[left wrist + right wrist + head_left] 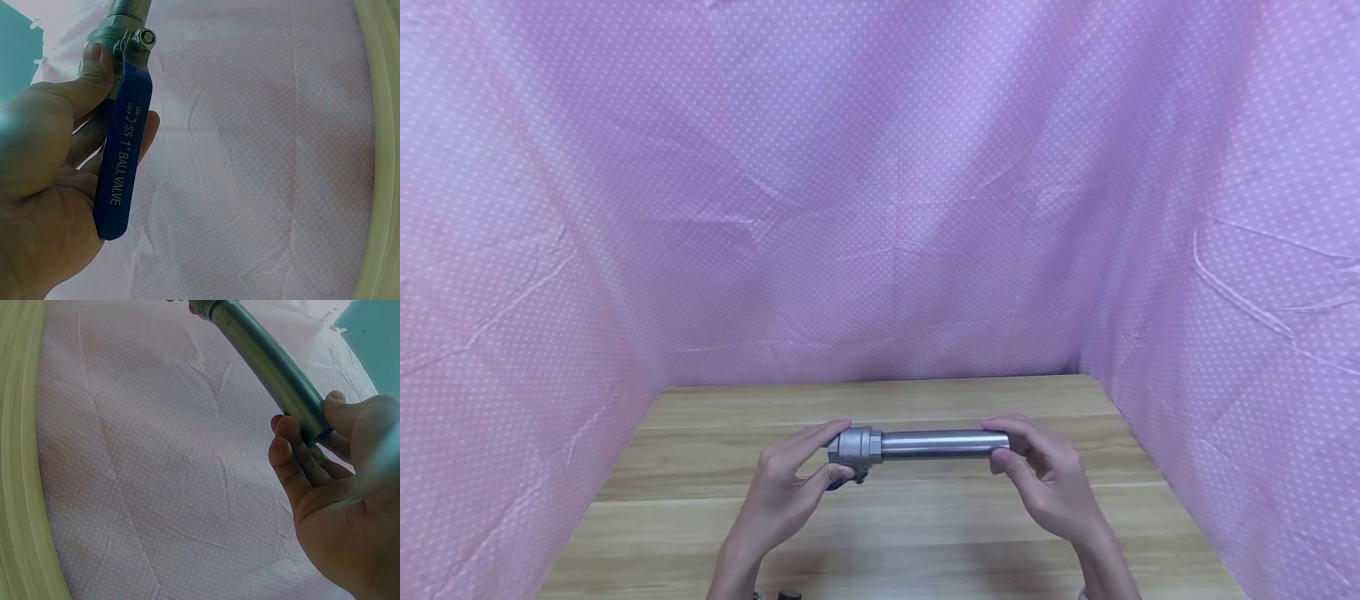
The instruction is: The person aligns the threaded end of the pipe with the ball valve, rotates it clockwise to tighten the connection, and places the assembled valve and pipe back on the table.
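The left hand (790,483) grips the valve (853,447) at the pipe's (940,442) left end; the right hand (1045,479) pinches its right end, above the table (925,533)

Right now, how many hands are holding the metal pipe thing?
2. The left hand grips the valve end, over its blue handle. The right hand pinches the pipe's other end, above the wooden table.
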`<state>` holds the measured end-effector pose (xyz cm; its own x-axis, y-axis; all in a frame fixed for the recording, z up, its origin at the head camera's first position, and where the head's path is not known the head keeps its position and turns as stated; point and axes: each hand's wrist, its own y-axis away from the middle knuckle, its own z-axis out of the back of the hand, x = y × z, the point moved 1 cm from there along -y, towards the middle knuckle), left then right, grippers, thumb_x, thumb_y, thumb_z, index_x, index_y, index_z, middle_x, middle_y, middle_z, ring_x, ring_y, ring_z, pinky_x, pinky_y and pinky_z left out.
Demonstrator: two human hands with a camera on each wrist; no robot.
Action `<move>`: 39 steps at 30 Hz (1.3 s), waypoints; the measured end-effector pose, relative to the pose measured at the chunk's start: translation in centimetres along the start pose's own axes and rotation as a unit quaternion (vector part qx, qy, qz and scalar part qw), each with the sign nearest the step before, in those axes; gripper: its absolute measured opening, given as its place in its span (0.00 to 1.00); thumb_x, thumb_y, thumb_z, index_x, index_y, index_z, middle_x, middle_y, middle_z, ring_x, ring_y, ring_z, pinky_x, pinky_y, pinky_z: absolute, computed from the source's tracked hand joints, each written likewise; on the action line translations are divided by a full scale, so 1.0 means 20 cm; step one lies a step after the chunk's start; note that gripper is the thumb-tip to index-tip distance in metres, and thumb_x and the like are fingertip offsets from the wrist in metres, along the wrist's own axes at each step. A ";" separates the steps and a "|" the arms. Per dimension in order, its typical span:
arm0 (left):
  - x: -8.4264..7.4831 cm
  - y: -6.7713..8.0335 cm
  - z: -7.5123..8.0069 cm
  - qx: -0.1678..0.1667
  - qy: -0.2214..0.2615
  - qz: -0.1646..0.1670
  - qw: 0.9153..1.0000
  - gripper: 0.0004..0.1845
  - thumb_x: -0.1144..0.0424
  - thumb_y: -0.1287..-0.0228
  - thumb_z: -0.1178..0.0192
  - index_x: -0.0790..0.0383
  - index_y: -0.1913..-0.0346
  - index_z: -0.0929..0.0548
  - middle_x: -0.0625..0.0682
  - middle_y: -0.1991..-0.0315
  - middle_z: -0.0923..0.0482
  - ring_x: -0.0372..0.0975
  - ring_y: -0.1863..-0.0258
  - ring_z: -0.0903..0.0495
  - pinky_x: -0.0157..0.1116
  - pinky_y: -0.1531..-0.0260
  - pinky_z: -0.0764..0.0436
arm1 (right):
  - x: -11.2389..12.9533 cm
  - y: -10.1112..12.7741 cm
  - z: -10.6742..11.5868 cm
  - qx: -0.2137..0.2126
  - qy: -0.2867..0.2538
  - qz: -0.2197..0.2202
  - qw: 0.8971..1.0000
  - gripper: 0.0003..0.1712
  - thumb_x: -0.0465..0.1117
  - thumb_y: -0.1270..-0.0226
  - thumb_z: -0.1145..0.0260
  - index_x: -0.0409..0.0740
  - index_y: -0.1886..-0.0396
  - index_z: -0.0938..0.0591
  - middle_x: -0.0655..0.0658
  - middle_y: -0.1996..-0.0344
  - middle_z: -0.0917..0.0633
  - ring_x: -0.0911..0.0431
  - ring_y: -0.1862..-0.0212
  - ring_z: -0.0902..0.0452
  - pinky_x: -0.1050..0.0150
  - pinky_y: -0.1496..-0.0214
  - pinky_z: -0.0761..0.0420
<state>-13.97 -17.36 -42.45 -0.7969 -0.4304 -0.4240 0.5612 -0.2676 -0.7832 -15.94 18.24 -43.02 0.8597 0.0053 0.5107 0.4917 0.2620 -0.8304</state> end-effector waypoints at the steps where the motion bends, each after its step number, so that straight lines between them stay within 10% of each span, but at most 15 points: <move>1: 0.00 0.00 0.00 0.000 0.001 0.000 1.000 0.38 0.76 0.48 0.15 0.62 0.30 0.12 0.61 0.44 0.05 0.51 0.46 0.04 0.22 0.31 0.15 | 0.00 0.00 0.00 -0.001 0.005 -0.001 1.000 0.25 0.11 0.35 0.33 0.22 0.39 0.16 0.41 0.62 0.12 0.59 0.66 0.16 0.68 0.73 0.17; 6: 0.00 0.00 0.00 -0.001 0.000 0.000 1.000 0.38 0.76 0.48 0.15 0.62 0.30 0.12 0.61 0.44 0.05 0.52 0.46 0.04 0.22 0.31 0.15 | 0.00 -0.01 0.00 0.004 0.003 -0.006 1.000 0.26 0.10 0.35 0.35 0.22 0.38 0.17 0.41 0.68 0.12 0.59 0.66 0.13 0.71 0.67 0.12; 16: 0.00 0.00 0.01 -0.003 -0.004 0.005 1.000 0.37 0.75 0.47 0.15 0.62 0.31 0.12 0.60 0.44 0.05 0.52 0.45 0.04 0.22 0.31 0.15 | 0.00 -0.01 0.00 0.029 -0.058 0.014 0.998 0.31 0.06 0.41 0.34 0.17 0.36 0.20 0.33 0.37 0.11 0.57 0.51 0.12 0.70 0.53 0.08; 39: -0.01 0.00 0.01 -0.002 -0.002 0.010 1.000 0.37 0.75 0.47 0.15 0.61 0.30 0.12 0.59 0.44 0.05 0.50 0.43 0.05 0.22 0.30 0.16 | 0.02 -0.01 0.00 0.011 -0.015 -0.001 1.000 0.29 0.09 0.38 0.31 0.21 0.36 0.17 0.39 0.43 0.10 0.60 0.54 0.14 0.71 0.58 0.09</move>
<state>-13.80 -17.36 -42.27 -0.7851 -0.4387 -0.4372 0.5756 -0.2561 -0.7766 -15.70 18.17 -42.56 0.8539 0.0340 0.5193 0.4902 0.2827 -0.8245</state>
